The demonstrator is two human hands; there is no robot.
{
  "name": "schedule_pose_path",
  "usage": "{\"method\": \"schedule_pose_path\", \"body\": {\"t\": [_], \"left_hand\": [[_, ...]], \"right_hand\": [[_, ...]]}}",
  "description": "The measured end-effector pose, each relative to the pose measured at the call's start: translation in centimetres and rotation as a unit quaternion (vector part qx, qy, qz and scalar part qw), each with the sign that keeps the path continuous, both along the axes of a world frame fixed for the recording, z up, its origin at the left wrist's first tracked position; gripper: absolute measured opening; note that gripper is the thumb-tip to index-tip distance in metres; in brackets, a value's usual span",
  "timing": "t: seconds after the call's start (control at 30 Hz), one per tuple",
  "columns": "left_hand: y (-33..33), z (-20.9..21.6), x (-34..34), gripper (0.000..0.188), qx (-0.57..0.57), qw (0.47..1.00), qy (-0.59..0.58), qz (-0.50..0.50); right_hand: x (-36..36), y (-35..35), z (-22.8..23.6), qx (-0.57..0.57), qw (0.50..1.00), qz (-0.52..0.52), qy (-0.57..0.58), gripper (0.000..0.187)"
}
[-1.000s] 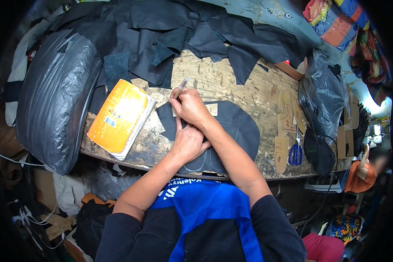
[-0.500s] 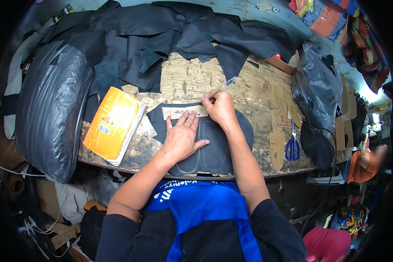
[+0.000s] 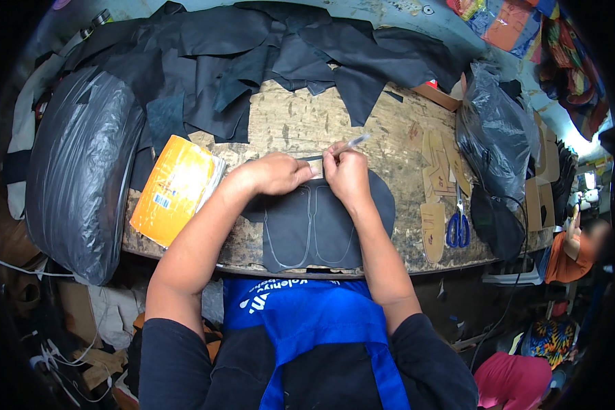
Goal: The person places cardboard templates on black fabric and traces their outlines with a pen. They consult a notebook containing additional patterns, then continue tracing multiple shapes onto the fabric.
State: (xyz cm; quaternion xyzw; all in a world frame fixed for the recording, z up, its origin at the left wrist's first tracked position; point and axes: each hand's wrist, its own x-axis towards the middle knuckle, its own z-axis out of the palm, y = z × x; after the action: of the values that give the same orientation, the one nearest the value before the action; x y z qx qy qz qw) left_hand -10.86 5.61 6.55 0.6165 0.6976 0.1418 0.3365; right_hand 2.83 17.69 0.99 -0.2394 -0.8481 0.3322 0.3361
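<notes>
A piece of black leather (image 3: 345, 236) lies at the table's near edge, with pale sole-shaped outlines drawn on it. Across its far part is a tan cardboard template (image 3: 316, 168), mostly covered by my left hand (image 3: 277, 173). That hand is closed, thumb and curled fingers on the template; some fingertips are hidden. Just right of the template's end, my right hand (image 3: 346, 167) grips a clear-barrelled pen (image 3: 357, 141), its upper end slanting up to the right. The pen's tip is hidden behind my fingers.
An orange-covered book (image 3: 171, 191) lies left of the leather. Cardboard templates (image 3: 432, 232) and blue-handled scissors (image 3: 458, 229) rest on the right. Black leather sheets (image 3: 219, 41) fill the far side. Plastic-wrapped bundles (image 3: 82, 171) flank the table. Another person (image 3: 566, 256) sits far right.
My left hand has gone from lying flat with fingers spread to curled around the template, farther up the leather. My right hand with the pen has shifted slightly; the pen leans lower to the right.
</notes>
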Motion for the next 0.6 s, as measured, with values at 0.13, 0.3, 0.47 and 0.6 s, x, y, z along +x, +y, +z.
{"method": "schedule_pose_path", "body": {"t": [0.13,0.3,0.47,0.6], "left_hand": [[1.5,-0.4,-2.0,0.079,-0.119,0.989,-0.058,0.06],[2.3,-0.4,-4.2,0.08,-0.216,0.945,-0.217,0.114],[2.5,-0.4,-4.6,0.084,-0.246,0.909,-0.302,0.146],[2.7,-0.2,-4.5,0.088,-0.265,0.909,-0.286,0.15]], "right_hand": [[1.1,-1.2,1.6,0.042,0.995,0.045,-0.079,0.011],[-1.0,-4.4,0.9,-0.183,0.97,0.162,0.009,0.008],[-3.5,-7.5,-0.8,-0.128,0.967,0.206,0.08,0.008],[-3.7,-7.9,-0.7,-0.021,0.975,0.203,0.083,0.006]]}}
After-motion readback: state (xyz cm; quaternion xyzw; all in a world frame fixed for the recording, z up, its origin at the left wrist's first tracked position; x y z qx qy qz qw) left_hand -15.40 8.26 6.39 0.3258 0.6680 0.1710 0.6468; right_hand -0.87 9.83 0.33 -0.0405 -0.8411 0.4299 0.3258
